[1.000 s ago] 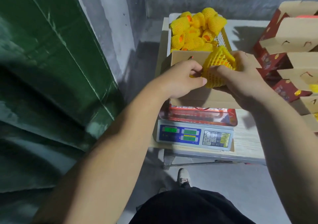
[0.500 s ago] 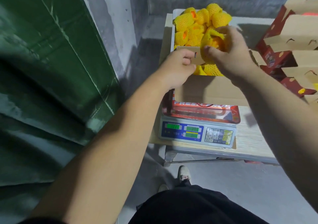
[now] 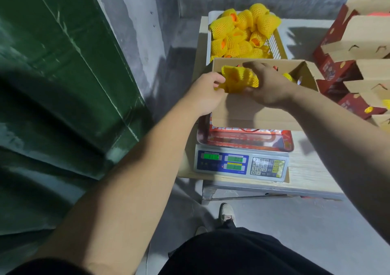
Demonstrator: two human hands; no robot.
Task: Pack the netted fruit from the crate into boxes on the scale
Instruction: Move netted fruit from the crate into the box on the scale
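Both hands hold one netted fruit (image 3: pixel 239 80) over the open box (image 3: pixel 253 110) on the scale (image 3: pixel 240 162), the left hand (image 3: pixel 205 94) pinching the net's edge and the right hand (image 3: pixel 267 84) cupping it, likely to steady its placing, the crate (image 3: pixel 274 42) just behind.

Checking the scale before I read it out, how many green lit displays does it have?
3 on the scale: one at the panel's left, one upper centre, one directly below it. None seem hidden.
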